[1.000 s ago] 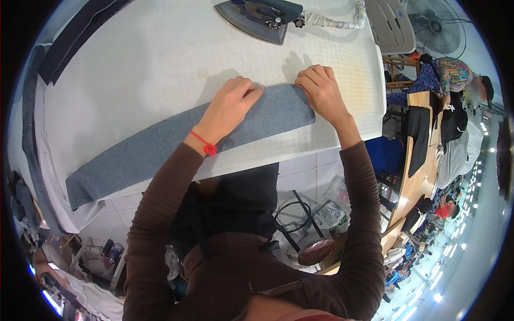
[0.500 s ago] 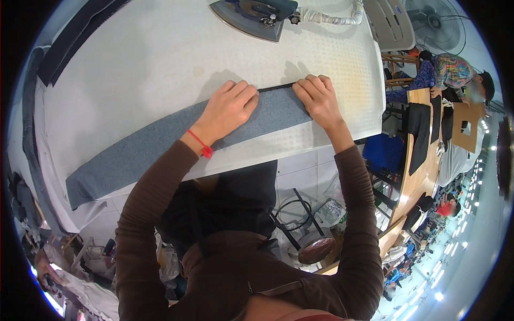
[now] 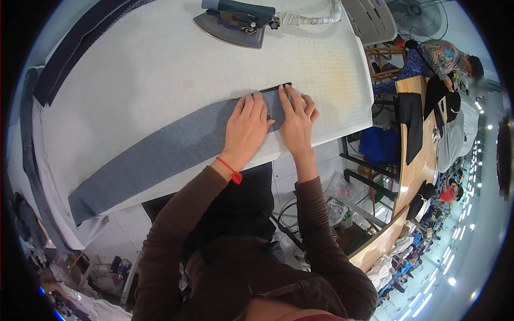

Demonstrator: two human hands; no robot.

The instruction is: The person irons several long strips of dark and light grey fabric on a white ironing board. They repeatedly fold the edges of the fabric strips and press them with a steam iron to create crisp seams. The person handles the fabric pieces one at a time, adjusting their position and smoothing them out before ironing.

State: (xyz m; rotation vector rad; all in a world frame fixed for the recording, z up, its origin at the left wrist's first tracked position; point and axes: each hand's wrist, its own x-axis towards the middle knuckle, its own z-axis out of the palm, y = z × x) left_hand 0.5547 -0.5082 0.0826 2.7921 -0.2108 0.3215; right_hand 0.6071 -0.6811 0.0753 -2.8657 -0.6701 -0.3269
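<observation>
A long, curved grey-blue fabric strip (image 3: 160, 147) lies along the near side of the white padded ironing table (image 3: 134, 80). Its far edge shows a narrow dark fold near the right end. My left hand (image 3: 247, 128) rests flat on the strip, fingers stretched toward that fold and thumb out to the side. Just to its right, my right hand (image 3: 297, 123) lies over the strip's right end. Its index and middle fingertips touch the dark edge, and the other fingers are spread and slightly bent. Beyond both hands sits an iron (image 3: 235, 24).
Dark fabric pieces (image 3: 69, 59) lie along the table's far left. A wrapped hose (image 3: 310, 19) runs from the iron. Off to the right, another person (image 3: 444, 59) bends over a wooden table (image 3: 409, 176) bearing dark cloth. A fan (image 3: 420, 18) stands beyond a grey chair (image 3: 372, 21).
My hands have gone from curled grips on the strip's far edge to flatter, opened fingers. They are now closer together. The view has shifted, so the iron appears farther left.
</observation>
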